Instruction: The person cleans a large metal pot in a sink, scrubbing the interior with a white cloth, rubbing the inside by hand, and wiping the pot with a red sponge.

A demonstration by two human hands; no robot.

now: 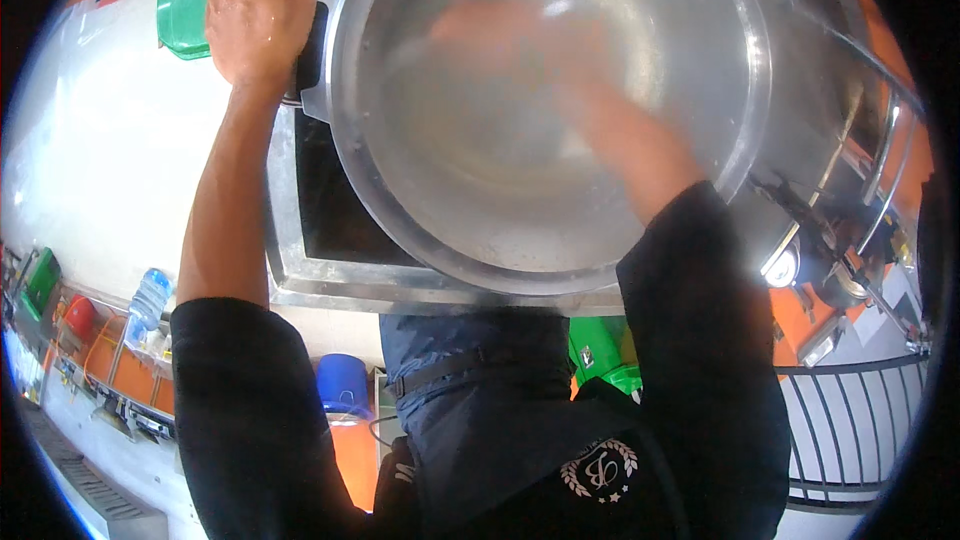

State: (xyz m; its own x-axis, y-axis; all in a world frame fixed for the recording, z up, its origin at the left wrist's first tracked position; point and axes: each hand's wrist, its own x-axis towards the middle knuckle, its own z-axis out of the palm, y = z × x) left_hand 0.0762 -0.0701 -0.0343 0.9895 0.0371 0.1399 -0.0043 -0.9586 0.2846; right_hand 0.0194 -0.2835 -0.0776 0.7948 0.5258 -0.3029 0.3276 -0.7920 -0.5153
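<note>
A large round aluminium pot (487, 217) rests across the stainless-steel rim of a sink (360, 277), whose dark basin shows at the lower left. Inside the pot, my right hand (495, 34) is smeared by motion blur; whether it touches the wall or holds something cannot be made out. My left hand (259, 15) is wet and lies just left of the pot's side handle (319, 101). Its fingers curl over something pale and metallic at the top edge, mostly hidden. A green plastic container (184, 4) stands against that hand's outer side.
White wall or panel surface (112, 142) extends to the left. Near my legs are a blue bucket (343, 386) and a green plastic bin (596, 345). A black metal railing (847, 427) curves at the lower right. A clear water bottle (150, 296) stands at the far left.
</note>
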